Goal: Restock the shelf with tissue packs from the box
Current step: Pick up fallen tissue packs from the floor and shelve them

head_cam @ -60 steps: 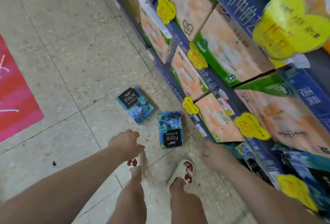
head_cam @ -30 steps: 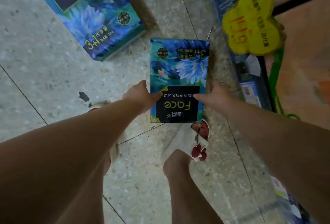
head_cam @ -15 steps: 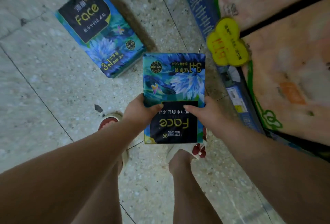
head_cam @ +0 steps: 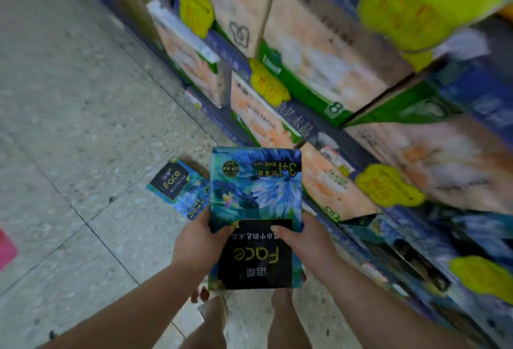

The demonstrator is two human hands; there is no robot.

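Note:
I hold a blue flowered tissue pack (head_cam: 255, 195) with a black "Face" label, upside down, in front of me above the floor. My left hand (head_cam: 195, 243) grips its left edge and my right hand (head_cam: 305, 240) grips its right edge, thumbs on the front. A second tissue pack (head_cam: 177, 186) of the same kind lies flat on the floor just left of it, partly hidden behind the held one. The shelf (head_cam: 308, 126) runs along the right, filled with orange and green tissue packs. No box is in view.
Yellow price tags (head_cam: 388, 186) hang from the shelf edges. Dark blue packs (head_cam: 472, 234) sit on the lowest shelf level at right. Speckled tiled floor (head_cam: 83, 126) stretches to the left, with a pink mat (head_cam: 5, 248) at the left edge. My legs stand below the pack.
I have risen from crouching and lifted the pack off the floor with both hands. The view has swung up, so the shelf rows show again. The other pack stays on the floor.

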